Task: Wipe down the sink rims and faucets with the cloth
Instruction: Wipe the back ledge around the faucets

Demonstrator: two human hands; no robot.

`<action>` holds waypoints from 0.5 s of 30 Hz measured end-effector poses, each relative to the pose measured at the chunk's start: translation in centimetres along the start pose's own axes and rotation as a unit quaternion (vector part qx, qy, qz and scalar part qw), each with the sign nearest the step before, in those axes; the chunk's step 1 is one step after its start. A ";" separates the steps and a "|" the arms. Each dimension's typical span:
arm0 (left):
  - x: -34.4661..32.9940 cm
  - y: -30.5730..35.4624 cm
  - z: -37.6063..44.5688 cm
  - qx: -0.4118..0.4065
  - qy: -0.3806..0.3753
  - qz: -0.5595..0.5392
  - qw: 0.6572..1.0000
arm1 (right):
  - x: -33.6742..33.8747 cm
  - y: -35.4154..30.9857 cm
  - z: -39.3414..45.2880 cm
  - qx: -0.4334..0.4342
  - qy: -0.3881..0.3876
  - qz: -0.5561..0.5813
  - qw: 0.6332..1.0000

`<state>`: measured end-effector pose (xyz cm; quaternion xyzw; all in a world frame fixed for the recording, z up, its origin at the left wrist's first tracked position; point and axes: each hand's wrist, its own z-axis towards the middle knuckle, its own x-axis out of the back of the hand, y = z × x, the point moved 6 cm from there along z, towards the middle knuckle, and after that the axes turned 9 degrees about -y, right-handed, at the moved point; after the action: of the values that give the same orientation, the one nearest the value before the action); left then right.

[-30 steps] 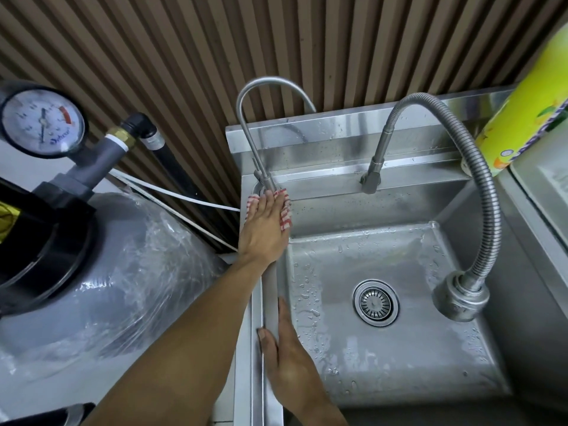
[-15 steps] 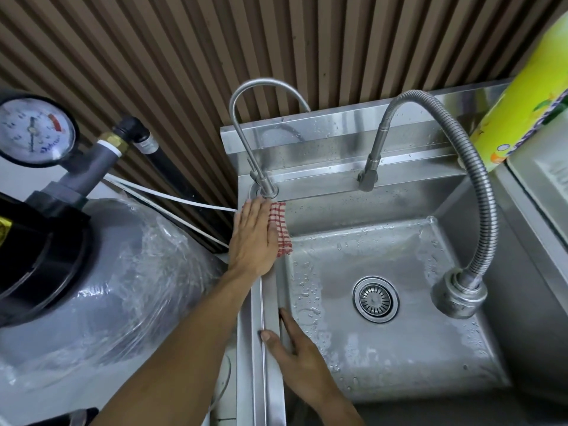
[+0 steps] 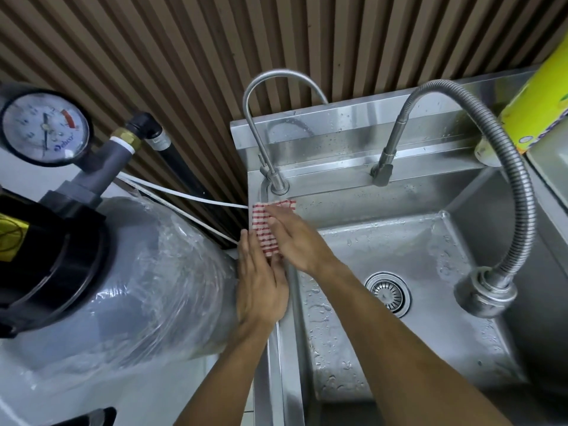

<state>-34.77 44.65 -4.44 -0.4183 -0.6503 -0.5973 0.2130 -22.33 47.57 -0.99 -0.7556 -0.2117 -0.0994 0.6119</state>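
A red-and-white checked cloth lies on the left sink rim, just in front of the thin gooseneck faucet. My left hand lies flat along the rim, its straight fingers on the cloth's near end. My right hand reaches across from the basin side and presses flat on the cloth's right part. The flexible hose faucet arches over the wet basin, with its head hanging at the right.
A plastic-wrapped grey pressure tank with a gauge stands tight against the sink's left side. White tubes run to the sink corner. A yellow roll stands at the back right. The drain sits mid-basin.
My right hand left the near part of the rim and came up onto the cloth. My left hand slid back toward me, uncovering more of the cloth.
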 end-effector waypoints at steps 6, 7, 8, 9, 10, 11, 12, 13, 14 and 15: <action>-0.1 -0.3 -0.8 -0.016 0.009 -0.040 0.999 | -1.6 2.6 3.0 -0.015 -0.027 -0.224 0.974; -0.1 -0.3 -0.5 -0.008 0.006 -0.040 0.999 | -1.4 3.0 3.0 -0.025 0.002 -0.230 0.973; -0.2 -0.2 -0.2 -0.007 -0.005 -0.020 1.000 | -1.5 3.3 2.9 -0.036 0.019 -0.230 0.972; -0.3 0.0 0.1 -0.014 -0.019 0.013 1.000 | -1.7 3.4 2.8 -0.046 0.028 -0.230 0.972; -0.6 0.0 0.5 -0.024 -0.031 0.045 0.998 | -1.9 3.3 2.8 -0.053 0.032 -0.233 0.970; -0.8 -0.1 0.9 -0.029 -0.040 0.069 0.996 | -2.1 3.1 2.9 -0.053 0.035 -0.237 0.969; -0.8 -0.1 1.2 -0.025 -0.043 0.081 0.995 | -2.1 2.9 3.1 -0.048 0.039 -0.236 0.970; -0.9 -0.1 1.5 -0.014 -0.043 0.083 0.995 | -1.9 2.8 3.4 -0.041 0.046 -0.223 0.973; -0.9 -0.2 1.6 0.000 -0.041 0.077 0.996 | -1.5 2.8 3.8 -0.036 0.049 -0.207 0.976; -0.9 -0.2 1.8 0.012 -0.036 0.068 0.997 | -1.1 2.7 4.1 -0.035 0.051 -0.188 0.980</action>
<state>-34.02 46.08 -5.61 -0.4801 -0.6347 -0.5582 0.2347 -22.52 50.88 -4.78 -0.7176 -0.3144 -0.2583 0.5652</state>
